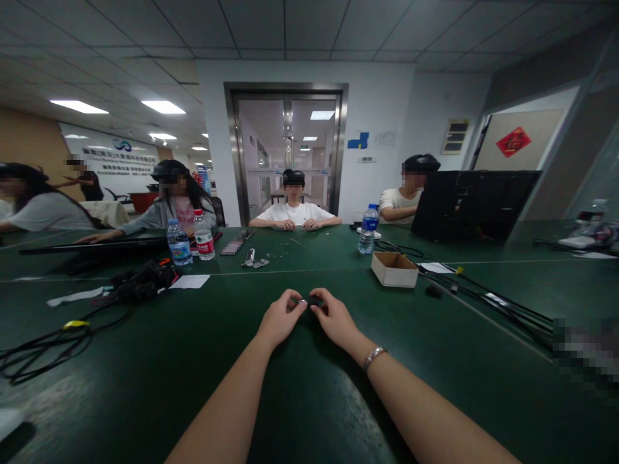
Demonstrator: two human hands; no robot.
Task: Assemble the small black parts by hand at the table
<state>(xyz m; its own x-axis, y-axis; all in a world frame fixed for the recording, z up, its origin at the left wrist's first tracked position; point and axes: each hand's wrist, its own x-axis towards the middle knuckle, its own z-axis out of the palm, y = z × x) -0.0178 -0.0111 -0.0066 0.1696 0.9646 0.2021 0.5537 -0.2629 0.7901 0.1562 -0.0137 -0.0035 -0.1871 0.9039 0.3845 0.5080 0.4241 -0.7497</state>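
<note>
Both of my hands are together over the middle of the green table (290,399), fingertips almost meeting. My left hand (280,317) is closed in a pinch, with a small silvery piece (302,301) at its fingertips. Pinched in my right hand (335,316) is a small black object (314,300), close against the silvery piece. Fingers cover much of both, and I cannot tell their kind or whether they are joined. A metal bracelet (374,358) circles my right wrist.
An open cardboard box (394,270) stands to the right, with a water bottle (368,231) behind it. Black cables (498,306) run along the right; more cables (43,351) and black gear (140,280) lie left. Two bottles (204,238) stand beyond. A person (294,209) sits opposite.
</note>
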